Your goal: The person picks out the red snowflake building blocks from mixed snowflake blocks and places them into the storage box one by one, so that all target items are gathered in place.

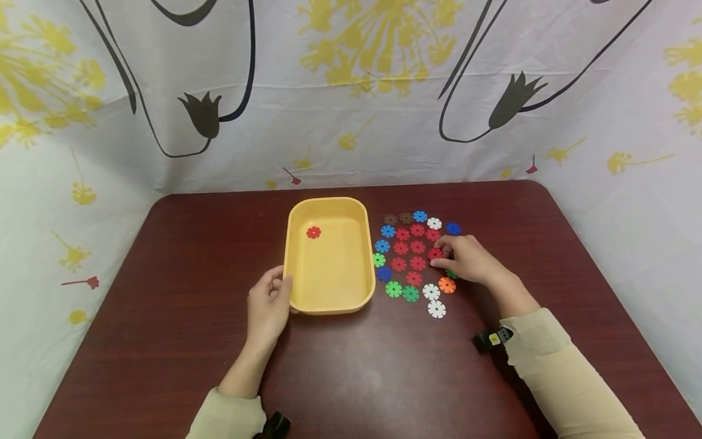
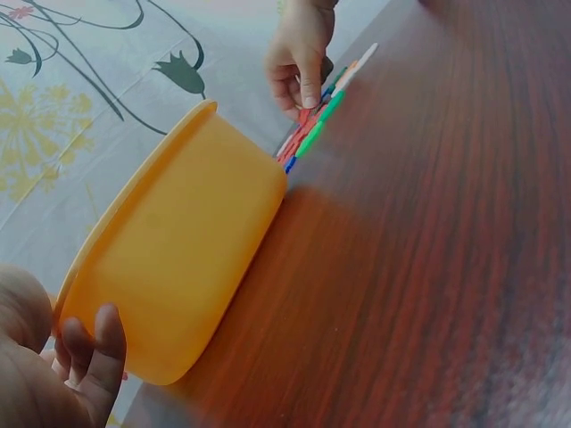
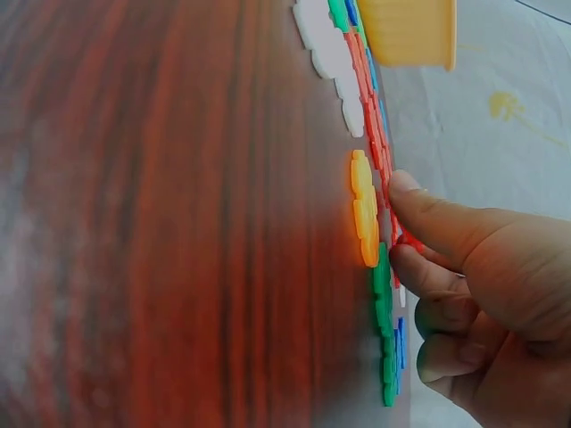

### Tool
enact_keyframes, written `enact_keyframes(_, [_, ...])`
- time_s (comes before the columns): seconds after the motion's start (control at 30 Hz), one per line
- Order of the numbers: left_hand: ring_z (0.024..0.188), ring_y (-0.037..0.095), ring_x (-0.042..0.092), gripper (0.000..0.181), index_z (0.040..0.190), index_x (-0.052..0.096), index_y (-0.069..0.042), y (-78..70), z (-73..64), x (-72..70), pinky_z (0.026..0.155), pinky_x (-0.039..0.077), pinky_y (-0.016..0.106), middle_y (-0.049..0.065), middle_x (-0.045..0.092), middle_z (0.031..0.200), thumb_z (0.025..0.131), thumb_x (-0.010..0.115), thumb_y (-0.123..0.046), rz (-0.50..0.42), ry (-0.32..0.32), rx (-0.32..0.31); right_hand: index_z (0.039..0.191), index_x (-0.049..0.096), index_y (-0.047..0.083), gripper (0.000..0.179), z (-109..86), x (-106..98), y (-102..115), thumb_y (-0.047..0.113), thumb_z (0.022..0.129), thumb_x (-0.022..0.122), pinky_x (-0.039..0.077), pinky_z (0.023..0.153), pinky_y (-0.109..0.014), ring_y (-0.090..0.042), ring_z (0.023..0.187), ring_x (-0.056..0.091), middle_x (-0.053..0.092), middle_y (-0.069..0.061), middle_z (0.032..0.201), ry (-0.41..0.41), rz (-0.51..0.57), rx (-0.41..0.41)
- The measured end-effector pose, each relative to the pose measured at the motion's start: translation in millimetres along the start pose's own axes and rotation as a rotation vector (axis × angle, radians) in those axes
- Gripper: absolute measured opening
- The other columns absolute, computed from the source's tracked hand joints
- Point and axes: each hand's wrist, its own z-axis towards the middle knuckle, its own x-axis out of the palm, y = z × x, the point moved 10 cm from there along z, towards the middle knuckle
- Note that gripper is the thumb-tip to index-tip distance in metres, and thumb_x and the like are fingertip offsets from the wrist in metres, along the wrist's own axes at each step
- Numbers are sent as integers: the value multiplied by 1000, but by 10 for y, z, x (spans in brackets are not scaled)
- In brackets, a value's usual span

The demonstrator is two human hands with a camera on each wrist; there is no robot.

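Note:
A yellow plastic tray (image 1: 331, 305) stands mid-table with one red notched disc (image 1: 314, 232) lying inside. My left hand (image 1: 269, 305) grips the tray's near left side, thumb by the rim; in the left wrist view its fingers (image 2: 109, 357) bend against the outer wall. To the right of the tray lies a group of flat, notched plastic discs, with several red ones (image 1: 417, 247) in the middle. Over the right side of this group, my right hand (image 1: 468, 259) pinches a red disc (image 3: 410, 240) between thumb and forefinger. The palm side partly covers a green disc (image 1: 451, 274).
Around the red discs lie blue (image 1: 388, 231), green (image 1: 393, 289), white (image 1: 436, 309), brown (image 1: 390, 219) and orange (image 1: 446, 285) ones. The dark red wooden table (image 1: 181, 292) has a patterned cloth (image 1: 329, 122) hanging behind it.

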Motion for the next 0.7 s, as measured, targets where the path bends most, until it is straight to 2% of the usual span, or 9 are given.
enact_keyframes(0.17, [53, 13, 59, 32, 131, 62, -1, 11, 3, 0, 51, 53, 29, 25, 60, 84, 101, 60, -12, 0, 1, -7, 116, 66, -4, 36, 23, -68, 32, 21, 92, 77, 50, 66, -37, -16, 67, 55, 68, -7, 88, -52, 10, 2])
enact_keyframes(0.3, [53, 13, 59, 31, 130, 62, 0, 18, 3, 1, 50, 53, 29, 25, 59, 83, 101, 60, -11, -5, 1, -4, 119, 66, -4, 39, 45, -120, 86, 23, 93, 76, 47, 62, -35, -16, 62, 52, 65, -6, 83, -127, 41, -16])
enact_keyframes(0.47, [53, 14, 59, 31, 130, 62, 0, 13, 2, 2, 51, 54, 30, 25, 60, 83, 101, 60, -12, -5, 2, 0, 115, 67, -1, 36, 56, -198, 167, 24, 92, 77, 44, 54, -29, -15, 56, 50, 60, -3, 76, -238, 79, -62])
enact_keyframes(0.57, [53, 14, 59, 31, 131, 62, -1, 18, 4, 0, 51, 54, 30, 25, 60, 83, 101, 60, -11, -5, 0, -2, 111, 67, 1, 32, 69, -234, 228, 23, 91, 78, 42, 53, -29, -16, 56, 50, 59, -3, 77, -287, 88, -93])
enact_keyframes(0.7, [53, 14, 59, 31, 131, 63, -1, 29, 12, 1, 51, 54, 30, 25, 60, 83, 101, 60, -11, -12, 1, -5, 114, 68, -1, 35, 95, -269, 326, 22, 90, 79, 42, 53, -30, -18, 57, 49, 60, -5, 82, -329, 98, -115])
